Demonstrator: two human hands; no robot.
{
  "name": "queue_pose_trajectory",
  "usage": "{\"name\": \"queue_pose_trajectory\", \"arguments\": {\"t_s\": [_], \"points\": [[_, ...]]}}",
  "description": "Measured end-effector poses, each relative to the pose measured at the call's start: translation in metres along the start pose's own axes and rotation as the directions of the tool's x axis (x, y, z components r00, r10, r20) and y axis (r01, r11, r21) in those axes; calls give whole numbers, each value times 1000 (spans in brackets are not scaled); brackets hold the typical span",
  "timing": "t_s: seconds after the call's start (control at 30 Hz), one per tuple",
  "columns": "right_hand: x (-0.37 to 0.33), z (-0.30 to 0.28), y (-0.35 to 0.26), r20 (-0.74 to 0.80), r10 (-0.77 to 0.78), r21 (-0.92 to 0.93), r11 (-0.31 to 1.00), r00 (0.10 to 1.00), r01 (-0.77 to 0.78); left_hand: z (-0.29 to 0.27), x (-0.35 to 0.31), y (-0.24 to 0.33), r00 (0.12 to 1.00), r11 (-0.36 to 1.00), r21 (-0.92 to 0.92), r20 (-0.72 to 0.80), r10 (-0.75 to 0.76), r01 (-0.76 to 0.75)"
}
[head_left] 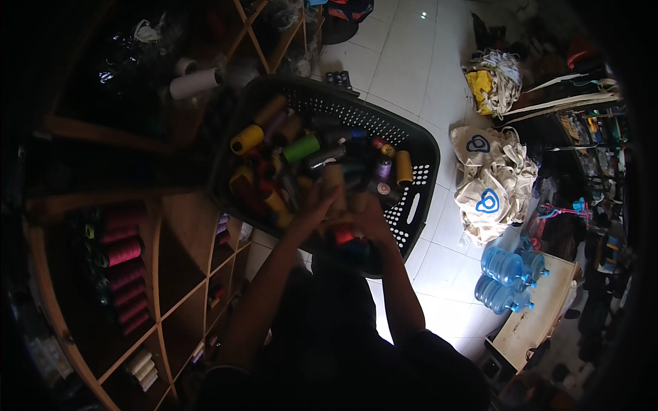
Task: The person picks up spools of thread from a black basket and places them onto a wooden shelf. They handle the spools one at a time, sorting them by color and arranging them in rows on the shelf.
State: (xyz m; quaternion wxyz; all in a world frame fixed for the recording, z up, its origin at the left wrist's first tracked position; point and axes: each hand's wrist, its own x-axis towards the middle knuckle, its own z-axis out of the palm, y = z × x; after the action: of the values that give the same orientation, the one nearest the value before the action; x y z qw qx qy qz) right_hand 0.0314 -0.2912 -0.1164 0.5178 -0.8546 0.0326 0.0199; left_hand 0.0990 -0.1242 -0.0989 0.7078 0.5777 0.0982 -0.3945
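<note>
A dark plastic basket with perforated sides holds many thread spools in mixed colours. Among them are a green spool, a yellow spool, a golden spool and a purple spool. Both my hands reach over the near side of the basket. My left hand is closed around a tan thread spool. Close beside it, my right hand is curled at a brownish thread spool; its fingers are dim and partly blurred. A red spool lies just below the hands.
Wooden shelving with pink spools and cream spools stands at left. White cones lie at upper left. On the tiled floor at right are cloth bags, blue water jugs and a wooden bench.
</note>
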Motion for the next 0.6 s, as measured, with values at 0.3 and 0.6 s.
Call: {"name": "queue_pose_trajectory", "arguments": {"t_s": [0.3, 0.6], "points": [[21, 29, 71, -133, 173, 19, 985, 976, -172, -30, -9, -17, 952, 905, 425, -271, 146, -18], [100, 12, 67, -314, 364, -280, 847, 877, -452, -27, 9, -24, 936, 602, 798, -198, 289, -17]]}}
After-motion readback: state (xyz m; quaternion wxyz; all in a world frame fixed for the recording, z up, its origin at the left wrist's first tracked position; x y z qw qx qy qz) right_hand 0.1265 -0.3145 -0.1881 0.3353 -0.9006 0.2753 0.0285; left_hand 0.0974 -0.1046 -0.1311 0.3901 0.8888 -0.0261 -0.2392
